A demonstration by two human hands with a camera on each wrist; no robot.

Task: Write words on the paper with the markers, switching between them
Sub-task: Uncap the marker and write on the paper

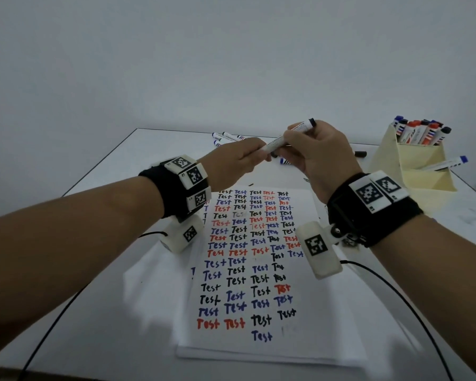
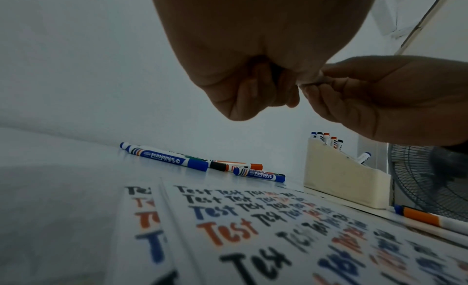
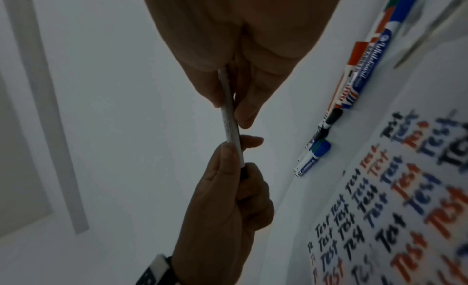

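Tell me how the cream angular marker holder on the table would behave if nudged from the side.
The cream angular marker holder would probably slide rather than tip: its base looks broad and flat on the white table. It seems light, perhaps thin plastic or card, so a nudge may shift it easily. The upright markers packed in its tall rear pocket may rattle or lean.

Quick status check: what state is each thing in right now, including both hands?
left hand: grips one end of the marker.
right hand: grips the marker's barrel.
marker: held in the air over the table by both hands, black end up.
paper: flat on the table, nearly filled with "Test".
holder: upright, markers inside.
loose markers: lying on the table.
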